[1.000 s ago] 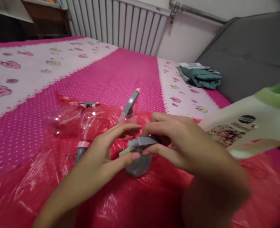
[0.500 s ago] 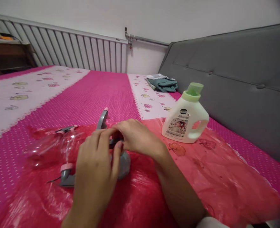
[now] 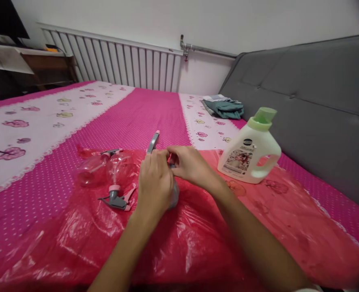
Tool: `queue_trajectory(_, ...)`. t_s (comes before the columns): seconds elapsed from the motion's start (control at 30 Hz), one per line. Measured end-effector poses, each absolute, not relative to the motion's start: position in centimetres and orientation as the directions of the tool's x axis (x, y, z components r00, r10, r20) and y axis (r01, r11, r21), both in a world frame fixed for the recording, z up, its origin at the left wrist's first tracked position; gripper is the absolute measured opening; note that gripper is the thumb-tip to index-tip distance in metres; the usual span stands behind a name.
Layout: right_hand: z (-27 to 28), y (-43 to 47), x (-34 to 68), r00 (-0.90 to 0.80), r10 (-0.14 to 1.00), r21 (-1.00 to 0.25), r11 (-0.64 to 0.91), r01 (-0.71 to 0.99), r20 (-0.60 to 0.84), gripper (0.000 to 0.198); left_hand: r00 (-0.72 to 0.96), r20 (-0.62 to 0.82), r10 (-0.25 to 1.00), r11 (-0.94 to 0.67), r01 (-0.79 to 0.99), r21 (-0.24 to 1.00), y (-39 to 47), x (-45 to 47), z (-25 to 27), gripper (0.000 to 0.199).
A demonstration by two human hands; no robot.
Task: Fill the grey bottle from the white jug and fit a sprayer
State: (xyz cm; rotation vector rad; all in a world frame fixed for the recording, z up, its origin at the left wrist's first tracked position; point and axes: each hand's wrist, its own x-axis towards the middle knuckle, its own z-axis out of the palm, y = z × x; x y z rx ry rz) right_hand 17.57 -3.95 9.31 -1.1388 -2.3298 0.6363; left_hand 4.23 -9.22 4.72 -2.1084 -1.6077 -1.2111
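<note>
Between my hands stands a spray bottle [image 3: 175, 195], mostly covered by my fingers; its clear lower body shows below them. A grey trigger-head part [image 3: 153, 142] with a pink tip sticks up past my left knuckles. My left hand [image 3: 155, 178] is closed around the head and neck area. From the right, the bent fingers of my right hand [image 3: 193, 164] grip the same head; the exact contact is hidden. To the left, a second clear spray bottle [image 3: 118, 166] with a pink collar and grey trigger lies on its side, beside another spray bottle [image 3: 91, 170].
A red plastic sheet [image 3: 191, 243] covers the near bed. A white detergent bottle [image 3: 249, 152] with a green cap stands right of my hands. Folded clothes [image 3: 224, 108] lie farther back, by the grey headboard [image 3: 313, 81]. A radiator [image 3: 121, 61] lines the wall.
The view has swung left and pulled back, so everything sits farther right. My left fingers have curled closer around the spray bottle's head. Both hands stay on it.
</note>
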Motion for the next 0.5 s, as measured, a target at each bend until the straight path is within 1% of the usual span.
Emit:
queue_trajectory(0.03, 8.5, -4.2, 18.1, -0.520, 0.817, -0.622, 0.547, 0.560, 0.250, 0.023, 0.065, 0.725, 0.686, -0.383, 0.879, 0.284, -9.2, 4.3, 4.6, 0.023)
queue_trajectory(0.07, 7.4, -4.5, 18.6, -0.480, 0.823, -0.658, 0.546, 0.519, 0.304, 0.032, 0.069, 0.731, 0.679, -0.390, 0.877, 0.280, -9.2, 4.3, 4.5, 0.022)
queue_trajectory(0.13, 5.0, -5.2, 19.5, -0.340, 0.843, -0.726, 0.533, 0.434, 0.416, 0.053, 0.070, 0.738, 0.671, -0.397, 0.875, 0.278, -9.2, 4.2, 4.4, 0.020)
queue_trajectory(0.2, 2.3, -6.1, 20.0, -0.206, 0.857, -0.784, 0.516, 0.345, 0.473, 0.063, 0.073, 0.740, 0.668, -0.400, 0.874, 0.275, -9.3, 4.1, 4.5, 0.017)
queue_trajectory(0.23, 1.1, -6.5, 20.0, -0.177, 0.860, -0.807, 0.511, 0.295, 0.479, 0.068, 0.080, 0.740, 0.668, -0.404, 0.874, 0.270, -9.4, 4.0, 4.6, 0.017)
queue_trajectory(0.3, -0.9, -7.1, 19.9, -0.171, 0.866, -0.839, 0.499, 0.217, 0.470, 0.081, 0.110, 0.734, 0.670, -0.420, 0.872, 0.253, -9.4, 3.9, 5.0, 0.017)
queue_trajectory(0.4, -2.7, -7.5, 19.4, -0.211, 0.872, -0.866, 0.476, 0.154, 0.442, 0.093, 0.171, 0.708, 0.685, -0.449, 0.865, 0.226, -9.3, 3.7, 5.5, 0.019)
queue_trajectory(0.5, -3.6, -7.5, 18.7, -0.249, 0.876, -0.882, 0.453, 0.129, 0.414, 0.100, 0.177, 0.670, 0.721, -0.458, 0.848, 0.269, -9.1, 3.2, 5.8, 0.022)
